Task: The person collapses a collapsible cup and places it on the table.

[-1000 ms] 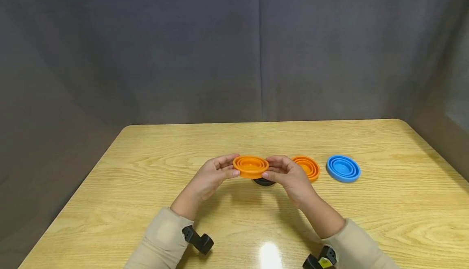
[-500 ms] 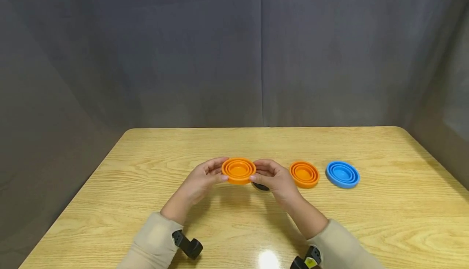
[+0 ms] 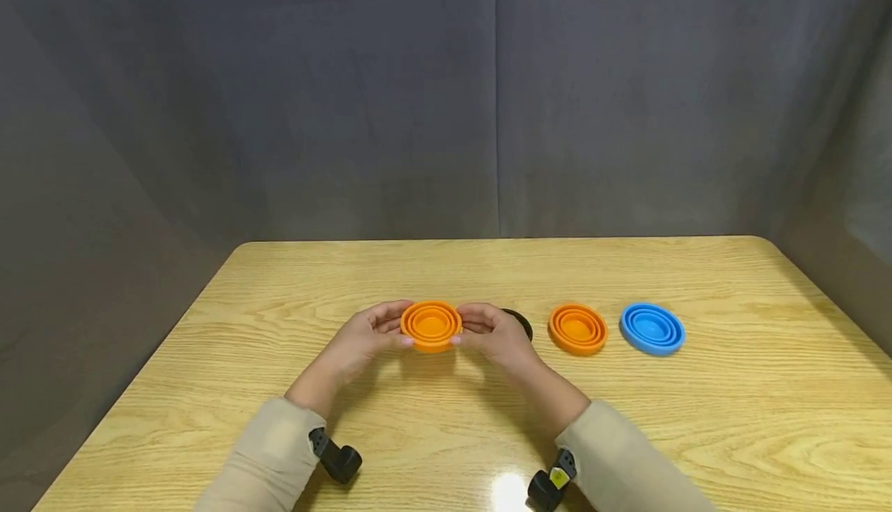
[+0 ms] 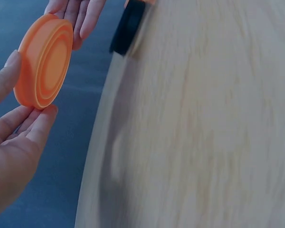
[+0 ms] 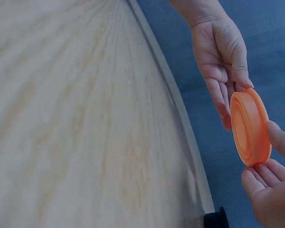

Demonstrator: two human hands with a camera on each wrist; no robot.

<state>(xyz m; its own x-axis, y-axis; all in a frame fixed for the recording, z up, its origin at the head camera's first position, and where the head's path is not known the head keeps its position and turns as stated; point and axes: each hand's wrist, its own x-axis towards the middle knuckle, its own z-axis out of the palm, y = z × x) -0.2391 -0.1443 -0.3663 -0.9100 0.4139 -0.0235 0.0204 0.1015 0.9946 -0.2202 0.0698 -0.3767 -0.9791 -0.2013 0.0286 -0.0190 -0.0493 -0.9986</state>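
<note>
Both hands hold an orange collapsible bowl [image 3: 431, 325], folded flat into rings, above the table. My left hand [image 3: 360, 344] pinches its left side, thumb at the near rim and fingers at the side and beneath. On the opposite side my right hand [image 3: 496, 339] grips the rim the same way. In the left wrist view the orange bowl [image 4: 45, 61] shows its stepped underside between the hands. The right wrist view has the orange bowl [image 5: 251, 126] tilted on edge, fingertips of both hands at its rim. A black collapsible bowl [image 3: 521, 324] is partly hidden behind my right hand.
A second orange collapsible bowl [image 3: 578, 329] lies folded on the wooden table [image 3: 753, 419], right of the black one. Farther right lies a blue collapsible bowl [image 3: 653, 328], folded too. A dark grey curtain [image 3: 376, 109] hangs behind the table.
Both hands have carried the orange bowl leftward together, keeping hold of it. The black bowl, first below the held one, now shows to the right of the right hand. The other bowls stay put.
</note>
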